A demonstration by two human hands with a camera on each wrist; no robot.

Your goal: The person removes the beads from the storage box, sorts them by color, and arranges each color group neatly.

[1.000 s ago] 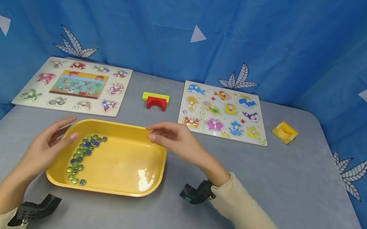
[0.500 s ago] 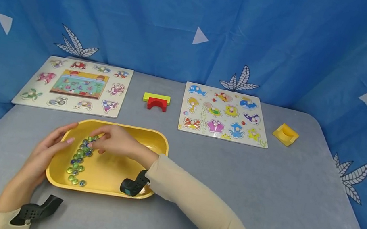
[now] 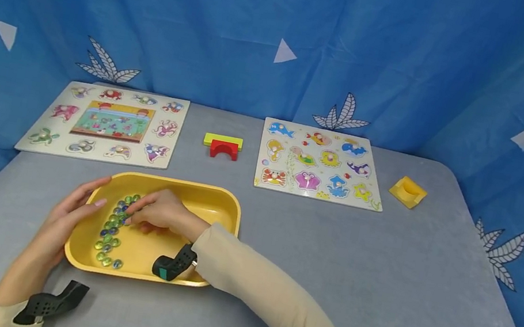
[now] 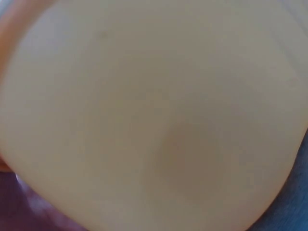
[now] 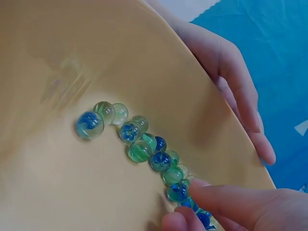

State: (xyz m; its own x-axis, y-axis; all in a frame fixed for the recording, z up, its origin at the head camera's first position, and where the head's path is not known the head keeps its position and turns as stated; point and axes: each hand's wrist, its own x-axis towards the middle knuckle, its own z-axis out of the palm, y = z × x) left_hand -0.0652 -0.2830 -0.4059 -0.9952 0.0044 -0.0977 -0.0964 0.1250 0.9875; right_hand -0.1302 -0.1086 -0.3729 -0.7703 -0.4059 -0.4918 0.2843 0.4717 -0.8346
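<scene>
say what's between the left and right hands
The head view shows the left side of the yellow tray and green and blue marbles lying in it.

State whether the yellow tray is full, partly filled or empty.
Partly filled. In the head view, marbles cluster along the left end of the yellow tray, while bare yellow floor shows to their right.

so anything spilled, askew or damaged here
Nothing looks spilled or damaged: the blue and green glass marbles lie inside the yellow rounded tray. Only the yellow notched block looks odd, sitting askew beside the pale right-hand sea-animal puzzle board.
</scene>
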